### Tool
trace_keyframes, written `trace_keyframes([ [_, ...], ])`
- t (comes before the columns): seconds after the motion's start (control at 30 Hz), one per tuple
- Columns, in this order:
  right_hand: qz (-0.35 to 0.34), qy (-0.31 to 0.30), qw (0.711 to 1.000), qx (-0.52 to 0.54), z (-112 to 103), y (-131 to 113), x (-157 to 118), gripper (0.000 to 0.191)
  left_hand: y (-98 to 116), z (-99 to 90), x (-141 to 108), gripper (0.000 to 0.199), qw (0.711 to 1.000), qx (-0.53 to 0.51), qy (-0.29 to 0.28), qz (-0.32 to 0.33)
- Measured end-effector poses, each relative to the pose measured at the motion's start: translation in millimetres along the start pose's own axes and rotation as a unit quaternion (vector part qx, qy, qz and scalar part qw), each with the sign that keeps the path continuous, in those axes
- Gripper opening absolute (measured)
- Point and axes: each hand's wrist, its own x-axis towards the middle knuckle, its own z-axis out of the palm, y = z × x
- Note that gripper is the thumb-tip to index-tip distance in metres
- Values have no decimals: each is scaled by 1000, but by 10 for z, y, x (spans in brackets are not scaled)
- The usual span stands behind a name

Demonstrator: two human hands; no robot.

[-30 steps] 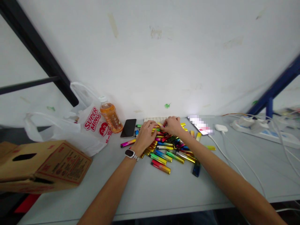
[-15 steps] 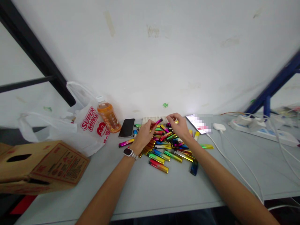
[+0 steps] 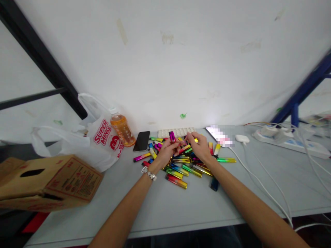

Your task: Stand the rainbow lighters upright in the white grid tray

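A pile of shiny, many-coloured lighters (image 3: 181, 160) lies in front of me on the table. My left hand (image 3: 168, 148) is closed around a purple lighter (image 3: 172, 136), whose end points up above the fingers. Over the right part of the pile, my right hand (image 3: 199, 144) has its fingers bent together. A lighter with a yellow end (image 3: 196, 140) shows at its knuckles and seems gripped in it, mostly hidden. The fingertips of both hands are close together. A red and gold lighter (image 3: 176, 181) lies at the pile's near edge.
Behind the pile are a white keyboard (image 3: 165, 133), a black phone (image 3: 141, 141) and a lit phone (image 3: 219, 136). Left stand a bottle (image 3: 122, 130), a plastic bag (image 3: 103, 148) and a cardboard box (image 3: 69, 182). Right are a white charging case (image 3: 242, 139), cables and a power strip (image 3: 292, 141).
My left hand has turned, tipping the purple lighter from slanted to nearly upright. My right hand has shifted slightly lower and right. The camera view has moved slightly.
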Motion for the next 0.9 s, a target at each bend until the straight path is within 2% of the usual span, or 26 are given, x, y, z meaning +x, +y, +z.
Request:
trace_keyframes([
  [0.23,-23,-13,1000,-2,22,-11,-42,49,42,5,-54,33,999,-29,14,-6],
  [0.37,-25,-19,999,-7,32,-9,-47,50,109,6,-80,27,996,-84,10,-15],
  [0.43,-23,-22,999,-9,37,-17,-51,49,129,5,-88,44,995,-92,17,-31],
  [0.53,-19,-28,999,-13,48,-29,-61,47,106,8,-73,62,994,-58,75,-49],
  [0.77,-20,-36,999,-17,70,-29,-69,47,47,85,-11,66,984,17,172,-40],
  [0.83,-22,-35,999,-22,73,-27,-69,47,94,116,-41,68,985,-4,165,-54],
  [0.9,-23,-34,999,-25,74,-25,-68,48,152,140,-85,72,988,-38,135,-66],
])
